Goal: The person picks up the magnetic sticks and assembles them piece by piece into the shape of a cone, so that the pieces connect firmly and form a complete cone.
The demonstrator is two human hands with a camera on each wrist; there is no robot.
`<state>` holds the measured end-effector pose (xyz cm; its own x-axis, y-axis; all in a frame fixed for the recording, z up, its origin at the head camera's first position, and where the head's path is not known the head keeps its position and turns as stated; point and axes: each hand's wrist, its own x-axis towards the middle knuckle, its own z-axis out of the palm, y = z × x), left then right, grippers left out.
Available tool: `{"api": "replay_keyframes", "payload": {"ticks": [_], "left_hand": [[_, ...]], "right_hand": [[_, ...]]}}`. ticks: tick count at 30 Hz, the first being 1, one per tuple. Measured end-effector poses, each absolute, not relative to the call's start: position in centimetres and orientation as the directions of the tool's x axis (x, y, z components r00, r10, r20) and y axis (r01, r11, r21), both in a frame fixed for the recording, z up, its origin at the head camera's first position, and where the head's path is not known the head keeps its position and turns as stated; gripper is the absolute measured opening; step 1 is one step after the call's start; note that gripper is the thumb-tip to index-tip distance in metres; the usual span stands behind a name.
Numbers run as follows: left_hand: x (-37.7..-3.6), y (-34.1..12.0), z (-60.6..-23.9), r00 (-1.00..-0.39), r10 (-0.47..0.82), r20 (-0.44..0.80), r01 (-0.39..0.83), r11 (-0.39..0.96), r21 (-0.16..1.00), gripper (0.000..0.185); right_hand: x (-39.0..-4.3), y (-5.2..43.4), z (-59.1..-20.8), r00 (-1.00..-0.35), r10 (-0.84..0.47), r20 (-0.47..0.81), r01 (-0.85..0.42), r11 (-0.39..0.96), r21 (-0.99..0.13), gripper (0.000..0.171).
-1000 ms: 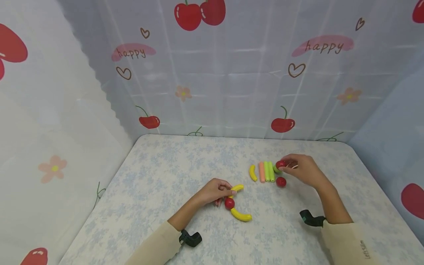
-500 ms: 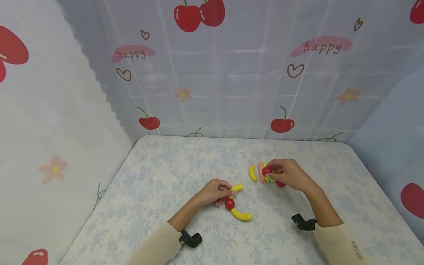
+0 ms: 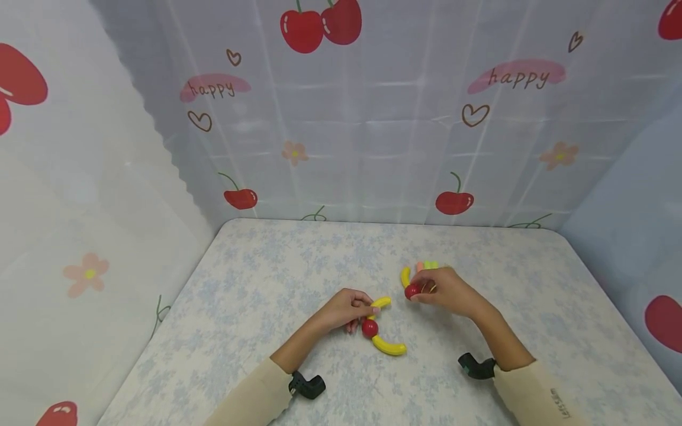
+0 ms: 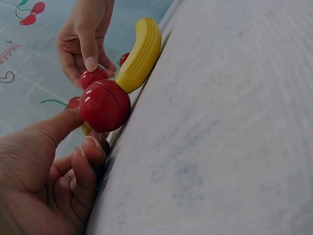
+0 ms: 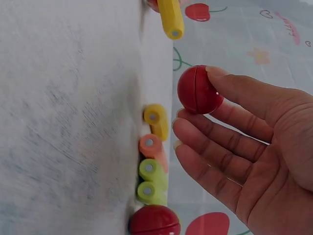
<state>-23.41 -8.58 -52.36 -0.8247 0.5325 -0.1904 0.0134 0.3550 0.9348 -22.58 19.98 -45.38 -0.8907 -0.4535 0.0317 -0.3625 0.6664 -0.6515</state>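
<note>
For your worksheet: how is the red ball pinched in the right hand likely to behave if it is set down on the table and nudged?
The red ball looks round and smooth, so it would probably roll freely on the flat table. Its glossy shine suggests hard plastic, likely stiff and a little slippery. The right hand holds it with just thumb and fingertips, so it seems light for its size.

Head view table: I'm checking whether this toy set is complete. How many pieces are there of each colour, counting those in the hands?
Red plastic balls: 3
Yellow curved plastic pieces: 3
Green plastic sticks: 2
Orange-pink plastic stick: 1
Total: 9
</note>
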Motion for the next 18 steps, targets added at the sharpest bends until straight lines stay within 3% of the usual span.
{"api": "replay_keyframes", "payload": {"ticks": [18], "left_hand": [[-23.5, -8.7, -52.3, -0.815, 0.547, -0.190, 0.026, 0.363, 0.931, 0.023]], "right_hand": [[-22.4, 18.7, -46.7, -0.848, -0.530, 0.032, -0.412, 0.619, -0.669, 0.027]]}}
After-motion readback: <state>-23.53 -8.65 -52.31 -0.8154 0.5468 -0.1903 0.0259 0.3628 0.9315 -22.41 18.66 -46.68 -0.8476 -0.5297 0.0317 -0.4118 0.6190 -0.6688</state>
